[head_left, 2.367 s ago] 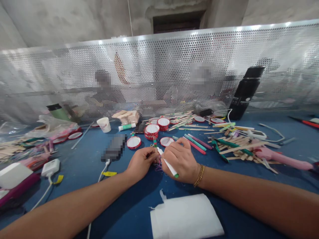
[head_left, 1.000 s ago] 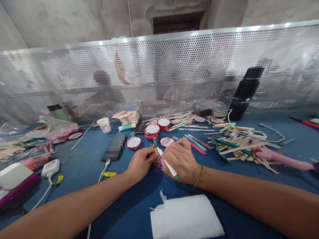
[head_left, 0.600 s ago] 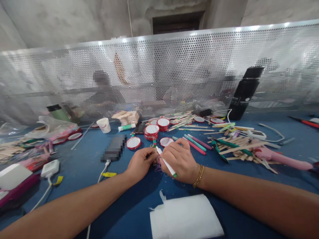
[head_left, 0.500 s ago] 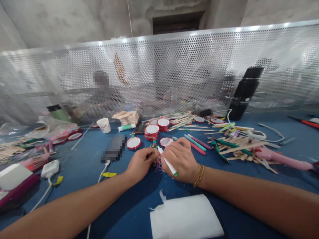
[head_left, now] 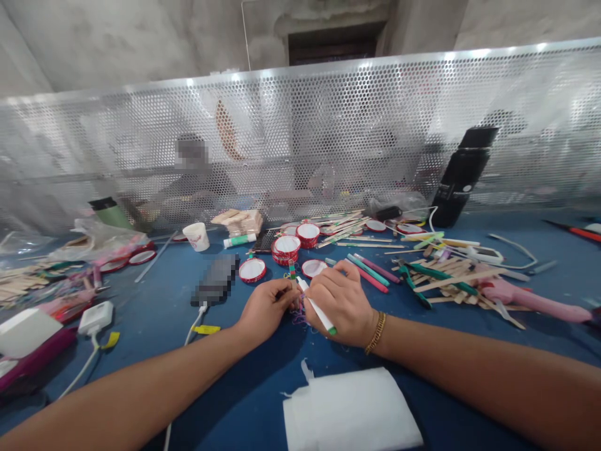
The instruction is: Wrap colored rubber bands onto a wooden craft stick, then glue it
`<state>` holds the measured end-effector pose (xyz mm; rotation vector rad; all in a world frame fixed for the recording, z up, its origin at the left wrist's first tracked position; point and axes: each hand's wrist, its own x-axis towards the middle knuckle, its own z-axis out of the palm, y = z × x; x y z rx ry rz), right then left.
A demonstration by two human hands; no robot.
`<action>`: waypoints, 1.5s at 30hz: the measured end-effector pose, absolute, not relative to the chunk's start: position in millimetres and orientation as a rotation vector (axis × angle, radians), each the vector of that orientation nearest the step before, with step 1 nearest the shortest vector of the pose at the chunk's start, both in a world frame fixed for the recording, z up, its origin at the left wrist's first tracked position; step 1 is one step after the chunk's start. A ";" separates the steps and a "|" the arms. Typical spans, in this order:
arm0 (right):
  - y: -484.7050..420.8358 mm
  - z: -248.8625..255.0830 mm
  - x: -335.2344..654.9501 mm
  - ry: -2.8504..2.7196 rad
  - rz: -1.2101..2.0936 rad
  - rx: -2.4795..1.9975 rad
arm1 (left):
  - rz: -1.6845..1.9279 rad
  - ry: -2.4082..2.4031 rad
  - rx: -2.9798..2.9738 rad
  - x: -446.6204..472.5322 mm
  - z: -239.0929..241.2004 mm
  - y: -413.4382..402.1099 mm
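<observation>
Near the middle of the blue table, my left hand [head_left: 270, 309] pinches a slim wooden craft stick [head_left: 292, 270] whose upper end has green and red bands. My right hand [head_left: 342, 302] is closed around a white marker [head_left: 322, 315] with a green end, its tip side close to the stick. Whether the tip touches the stick is hidden by my fingers. Purple thread [head_left: 298, 317] lies tangled under both hands. Just beyond them are a red-rimmed round lid [head_left: 252, 269] and a stack of similar round pieces [head_left: 285, 247].
Folded white cloth or paper [head_left: 352, 410] lies in front. Pink and teal markers [head_left: 369, 271] rest right of my hands, beside green-handled pliers [head_left: 413, 285] and a pink glue gun [head_left: 535, 300]. A phone [head_left: 216, 280] with cable lies left. A paper cup [head_left: 196, 237] and black bottle [head_left: 464, 177] stand behind.
Almost nothing differs. Both hands keep the same hold on the craft stick and the marker, and the whole view has shifted very slightly.
</observation>
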<state>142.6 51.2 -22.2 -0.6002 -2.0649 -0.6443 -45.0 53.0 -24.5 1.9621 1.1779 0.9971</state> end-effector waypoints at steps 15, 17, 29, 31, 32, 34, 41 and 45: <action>50.4 -21.8 142.8 -2.070 -0.645 -0.598 | 1.001 1.190 1.963 -45.6 -25.1 53.1; 49.6 -21.6 142.7 -2.064 -0.638 -0.564 | 1.007 1.179 1.954 -46.0 -26.3 53.7; 50.1 -21.0 143.0 -2.067 -0.631 -0.592 | 1.002 1.203 1.981 -45.9 -26.9 54.9; 49.5 -20.9 143.1 -2.069 -0.624 -0.564 | 1.005 1.199 1.987 -46.1 -27.2 55.3; 49.4 -21.1 143.1 -2.073 -0.621 -0.553 | 1.006 1.198 1.988 -46.2 -27.5 55.5; 49.7 -22.1 143.0 -2.088 -0.621 -0.548 | 1.006 1.202 1.991 -46.5 -28.0 55.8; 52.1 -24.1 143.5 -2.080 -0.627 -0.597 | 0.999 1.189 1.965 -46.5 -27.3 55.4; 51.1 -23.2 143.4 -2.077 -0.608 -0.571 | 0.994 1.206 1.978 -46.3 -26.7 55.1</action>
